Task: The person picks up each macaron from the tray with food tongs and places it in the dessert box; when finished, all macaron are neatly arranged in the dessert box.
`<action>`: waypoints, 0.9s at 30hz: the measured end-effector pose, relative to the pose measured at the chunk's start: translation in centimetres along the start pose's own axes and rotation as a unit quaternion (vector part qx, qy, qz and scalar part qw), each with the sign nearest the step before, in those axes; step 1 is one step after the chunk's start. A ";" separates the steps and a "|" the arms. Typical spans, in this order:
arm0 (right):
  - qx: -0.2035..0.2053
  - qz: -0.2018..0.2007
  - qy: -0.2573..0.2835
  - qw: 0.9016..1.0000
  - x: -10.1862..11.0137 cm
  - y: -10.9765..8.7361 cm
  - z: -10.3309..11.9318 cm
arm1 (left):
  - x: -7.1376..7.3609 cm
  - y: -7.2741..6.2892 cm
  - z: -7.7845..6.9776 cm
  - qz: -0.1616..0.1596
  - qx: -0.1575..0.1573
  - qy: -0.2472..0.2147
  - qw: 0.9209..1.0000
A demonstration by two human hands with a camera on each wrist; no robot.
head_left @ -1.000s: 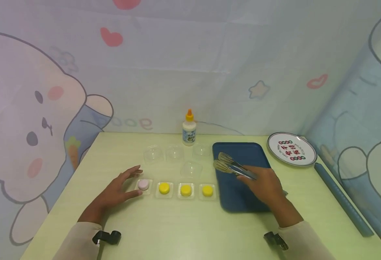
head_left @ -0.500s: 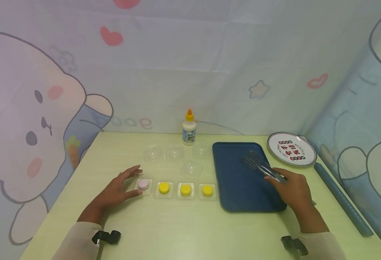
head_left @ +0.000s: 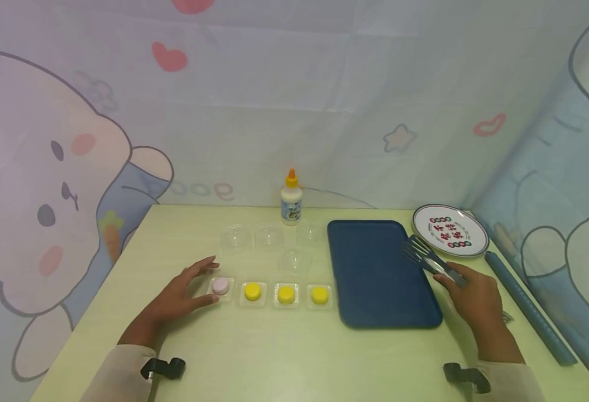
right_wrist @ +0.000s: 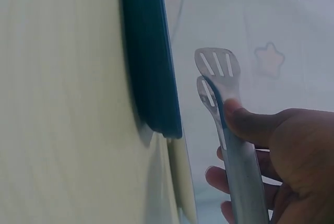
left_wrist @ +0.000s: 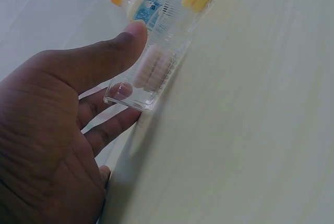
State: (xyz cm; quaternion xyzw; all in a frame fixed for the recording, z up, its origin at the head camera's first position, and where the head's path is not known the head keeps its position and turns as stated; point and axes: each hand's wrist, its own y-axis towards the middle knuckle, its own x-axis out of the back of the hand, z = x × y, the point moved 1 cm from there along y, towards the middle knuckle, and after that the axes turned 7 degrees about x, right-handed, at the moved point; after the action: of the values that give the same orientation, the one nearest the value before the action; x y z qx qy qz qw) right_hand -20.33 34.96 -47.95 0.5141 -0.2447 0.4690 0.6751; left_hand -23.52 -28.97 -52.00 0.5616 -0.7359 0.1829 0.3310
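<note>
In the head view my left hand [head_left: 183, 293] rests at the left end of a row of clear plastic trays, thumb and fingers spread about a tray with a pink macaron [head_left: 220, 286]. The left wrist view shows the thumb at the near side of that clear tray [left_wrist: 141, 97] and fingers beyond it. Three yellow macarons [head_left: 286, 295] sit in the trays to its right. My right hand [head_left: 477, 296] grips metal serving tongs [right_wrist: 242, 166] by their arms, slotted ends pointing forward and left over the right edge of the blue tray [head_left: 382, 279].
Several clear plastic lids [head_left: 296, 261] lie behind the macarons. A white bottle with an orange nozzle [head_left: 291, 205] stands at the back. At the back right is a printed plate [head_left: 450, 230], and a blue-grey roll [head_left: 530, 307] lies along the right edge.
My right hand has carried the tongs to the right, from over the blue tray's middle to its right edge. The left hand and the macarons have stayed in place.
</note>
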 end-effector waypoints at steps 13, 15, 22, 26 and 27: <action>-0.107 0.013 0.017 0.994 0.0 -0.1 -2.7 | 0.0 -0.1 0.0 0.001 -0.005 -0.001 1.000; -0.112 0.013 0.017 0.993 0.0 -0.1 -3.0 | 0.0 0.0 0.0 0.000 -0.004 0.001 1.000; -0.099 0.011 0.010 0.995 0.0 -0.4 -4.1 | 0.0 0.0 0.0 -0.002 -0.002 0.009 1.000; -0.102 0.015 0.016 0.995 0.0 -0.4 -4.6 | 0.1 0.0 0.1 0.001 -0.002 0.006 1.000; -0.105 0.019 0.019 0.994 0.0 -0.4 -4.7 | 0.1 0.0 0.1 0.001 -0.002 0.005 1.000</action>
State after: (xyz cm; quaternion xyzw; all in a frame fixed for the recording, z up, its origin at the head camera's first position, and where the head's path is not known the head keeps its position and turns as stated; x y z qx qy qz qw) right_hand -20.67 39.34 -49.79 0.4264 -0.2897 0.4632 0.7209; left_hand -23.60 -29.05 -52.02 0.5592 -0.7355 0.1843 0.3354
